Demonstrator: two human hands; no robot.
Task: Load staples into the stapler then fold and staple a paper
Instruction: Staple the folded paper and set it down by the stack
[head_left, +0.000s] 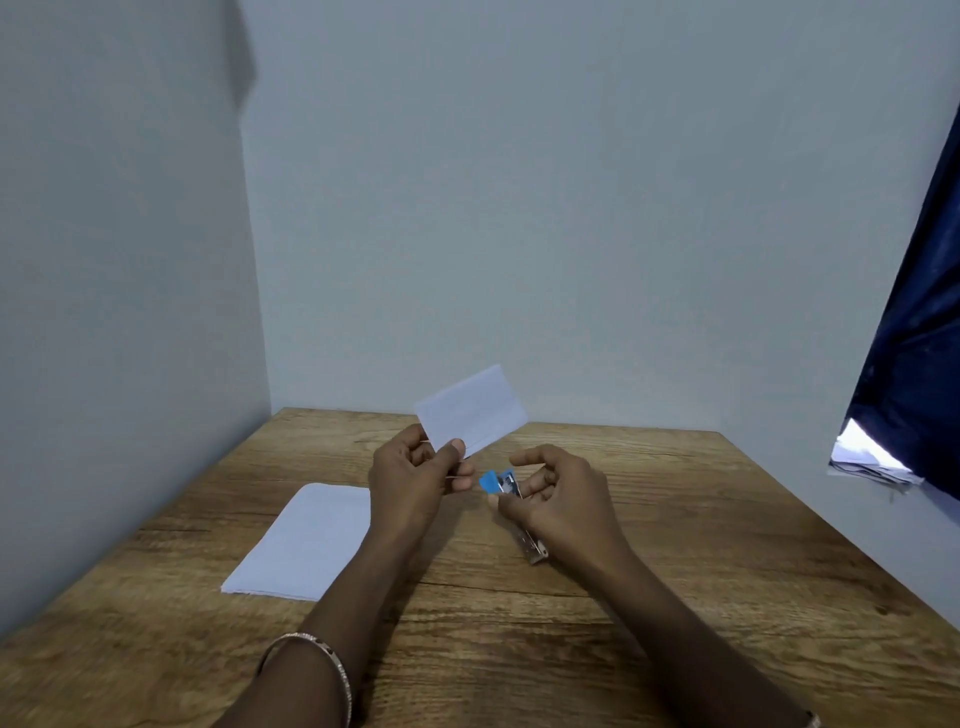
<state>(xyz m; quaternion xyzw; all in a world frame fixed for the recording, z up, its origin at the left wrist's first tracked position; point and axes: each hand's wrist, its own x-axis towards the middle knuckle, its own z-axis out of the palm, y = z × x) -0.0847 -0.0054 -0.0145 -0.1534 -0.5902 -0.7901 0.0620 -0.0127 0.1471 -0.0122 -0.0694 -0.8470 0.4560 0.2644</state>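
Left hand pinches folded white paper — stapler, blue-tipped, seemingly gripped by right hand.

Wood-grain table, stack of white paper sheets flat on its left side

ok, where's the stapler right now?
Head view, centre: the blue stapler is held in the right hand just above the wooden table, right of the left hand pinching the folded paper.
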